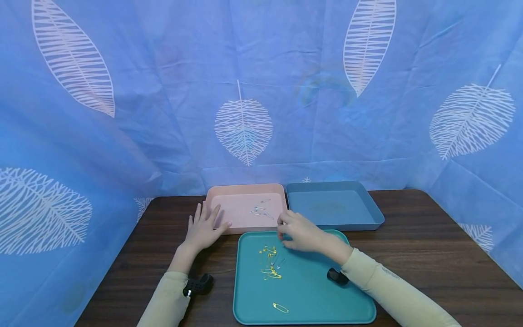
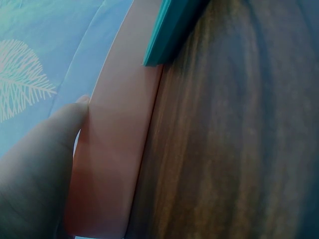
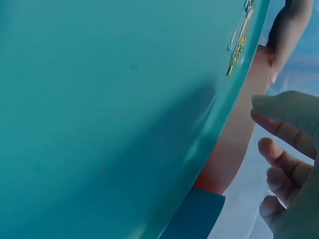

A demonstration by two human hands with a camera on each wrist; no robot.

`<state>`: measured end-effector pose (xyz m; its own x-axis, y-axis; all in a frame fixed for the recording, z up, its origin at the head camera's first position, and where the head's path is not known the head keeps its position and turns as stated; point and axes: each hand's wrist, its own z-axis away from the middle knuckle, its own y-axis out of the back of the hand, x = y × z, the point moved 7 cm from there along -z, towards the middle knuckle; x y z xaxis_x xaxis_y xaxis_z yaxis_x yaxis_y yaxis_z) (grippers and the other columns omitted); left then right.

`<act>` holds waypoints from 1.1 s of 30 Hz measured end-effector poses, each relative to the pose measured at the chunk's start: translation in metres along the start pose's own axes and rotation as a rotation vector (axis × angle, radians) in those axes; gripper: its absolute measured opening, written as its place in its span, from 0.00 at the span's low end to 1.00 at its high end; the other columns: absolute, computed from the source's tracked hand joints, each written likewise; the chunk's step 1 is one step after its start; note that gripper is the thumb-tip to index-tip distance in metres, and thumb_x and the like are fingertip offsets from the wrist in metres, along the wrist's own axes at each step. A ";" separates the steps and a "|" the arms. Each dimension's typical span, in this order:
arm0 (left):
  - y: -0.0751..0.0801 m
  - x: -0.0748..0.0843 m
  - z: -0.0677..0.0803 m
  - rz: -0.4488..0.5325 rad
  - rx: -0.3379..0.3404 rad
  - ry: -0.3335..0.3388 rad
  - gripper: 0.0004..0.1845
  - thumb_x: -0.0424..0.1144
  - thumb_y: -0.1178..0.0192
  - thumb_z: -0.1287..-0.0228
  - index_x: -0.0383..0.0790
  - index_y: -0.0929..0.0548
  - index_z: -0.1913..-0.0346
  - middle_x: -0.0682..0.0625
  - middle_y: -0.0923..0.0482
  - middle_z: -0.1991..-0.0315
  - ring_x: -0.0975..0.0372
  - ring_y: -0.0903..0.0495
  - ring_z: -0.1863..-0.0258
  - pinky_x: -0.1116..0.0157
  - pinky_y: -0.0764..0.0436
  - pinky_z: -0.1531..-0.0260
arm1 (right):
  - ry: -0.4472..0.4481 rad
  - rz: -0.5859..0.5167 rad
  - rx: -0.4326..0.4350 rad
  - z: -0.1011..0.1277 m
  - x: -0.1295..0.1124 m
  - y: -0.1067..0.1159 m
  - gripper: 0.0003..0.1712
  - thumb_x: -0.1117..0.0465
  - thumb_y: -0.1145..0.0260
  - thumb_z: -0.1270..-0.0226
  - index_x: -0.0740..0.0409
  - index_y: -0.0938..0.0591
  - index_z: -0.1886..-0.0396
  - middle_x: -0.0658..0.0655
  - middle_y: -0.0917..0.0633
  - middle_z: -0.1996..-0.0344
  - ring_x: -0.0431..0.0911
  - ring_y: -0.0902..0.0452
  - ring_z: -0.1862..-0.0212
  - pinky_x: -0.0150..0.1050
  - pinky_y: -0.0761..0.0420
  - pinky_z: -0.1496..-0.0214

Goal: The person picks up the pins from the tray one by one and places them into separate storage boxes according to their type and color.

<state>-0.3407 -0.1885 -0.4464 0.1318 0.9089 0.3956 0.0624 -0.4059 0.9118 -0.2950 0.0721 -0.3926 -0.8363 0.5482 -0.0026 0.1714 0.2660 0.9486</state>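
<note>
My left hand [image 1: 203, 231] is spread with straight fingers over the left front corner of the pink tray [image 1: 218, 204]; in the left wrist view its thumb [image 2: 75, 117] touches the rim. My right hand [image 1: 302, 232] is over the far edge of the teal tray [image 1: 318, 286], near the pink tray's right front corner. Its thumb and index finger [image 3: 279, 107] pinch together, apparently on a small silver safety pin, mostly hidden. Several silver safety pins [image 1: 259, 210] lie in the pink tray. Gold safety pins [image 1: 271, 272] and a few silver ones form a loose cluster in the teal tray.
A blue tray [image 1: 335, 206] stands right of the pink one, behind the teal tray. One gold safety pin [image 1: 280, 308] lies apart near the teal tray's front edge. All trays rest on a dark wooden table [image 1: 429, 254], with a blue leaf-print cloth [image 1: 286, 136] behind.
</note>
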 end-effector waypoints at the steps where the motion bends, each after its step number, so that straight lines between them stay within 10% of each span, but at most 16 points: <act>1: 0.000 0.000 0.000 0.001 0.000 0.002 0.45 0.69 0.50 0.37 0.49 0.46 0.23 0.35 0.64 0.22 0.40 0.67 0.22 0.30 0.59 0.33 | 0.007 -0.009 -0.015 0.001 -0.001 -0.001 0.08 0.59 0.24 0.48 0.46 0.18 0.74 0.47 0.25 0.64 0.41 0.36 0.61 0.36 0.33 0.60; 11: 0.001 0.001 0.000 -0.004 0.004 0.010 0.45 0.68 0.49 0.37 0.49 0.44 0.23 0.35 0.62 0.22 0.40 0.66 0.22 0.30 0.59 0.33 | 0.015 -0.089 -0.232 0.007 -0.008 -0.017 0.06 0.56 0.25 0.46 0.42 0.17 0.74 0.43 0.26 0.65 0.38 0.37 0.62 0.35 0.32 0.57; 33: 0.002 0.002 0.002 -0.006 0.011 0.000 0.44 0.67 0.49 0.36 0.48 0.43 0.24 0.34 0.61 0.22 0.39 0.64 0.23 0.30 0.57 0.33 | 0.013 -0.084 -0.313 0.005 -0.018 -0.026 0.12 0.59 0.27 0.46 0.41 0.22 0.81 0.40 0.28 0.70 0.36 0.39 0.64 0.30 0.36 0.59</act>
<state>-0.3386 -0.1877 -0.4436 0.1313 0.9114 0.3899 0.0745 -0.4013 0.9129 -0.2824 0.0592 -0.4187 -0.8475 0.5242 -0.0830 -0.0656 0.0518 0.9965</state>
